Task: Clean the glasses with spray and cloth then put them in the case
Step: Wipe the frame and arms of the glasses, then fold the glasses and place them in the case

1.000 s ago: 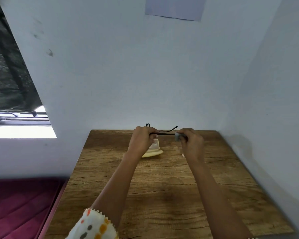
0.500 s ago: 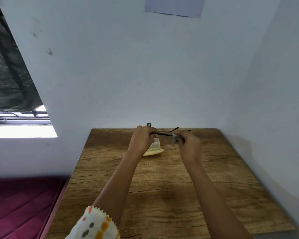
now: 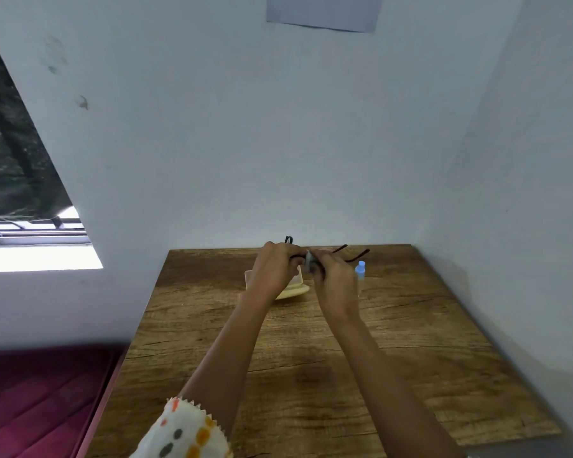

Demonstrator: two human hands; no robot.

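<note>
Left hand (image 3: pixel 273 271) grips the glasses (image 3: pixel 341 251) steady while right hand (image 3: pixel 333 279) pinches the cloth (image 3: pixel 310 261) to wipe; spray bottle (image 3: pixel 360 270) at 3 o'clock

The right hand (image 3: pixel 333 276) has slid toward 9 o'clock along the glasses (image 3: pixel 341 252), carrying the grey cloth (image 3: pixel 310 263) to the frame's middle until it almost meets the left hand (image 3: pixel 273 269). That shift has uncovered a small blue spray bottle (image 3: pixel 360 270) at 3 o'clock of it, and both temple tips.
</note>
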